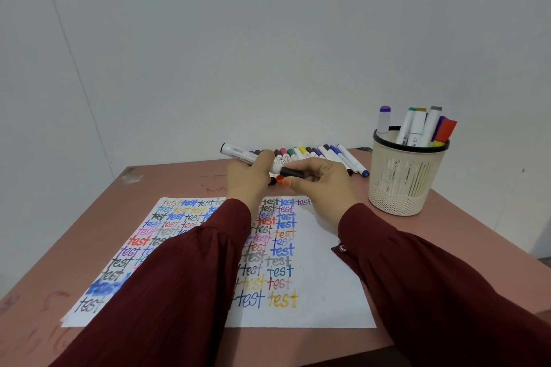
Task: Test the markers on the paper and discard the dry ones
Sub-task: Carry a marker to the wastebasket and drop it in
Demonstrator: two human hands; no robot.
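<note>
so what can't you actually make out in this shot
- Head view: the marker's tip, under the black cap in the right hand's grip; whether the cap is going on or off is unclear.
- The marker's label, too small to read; the left hand covers part of the barrel.
- Middle columns of the paper, hidden by the sleeves.
- Lower ends of markers in the basket, behind its wall.
</note>
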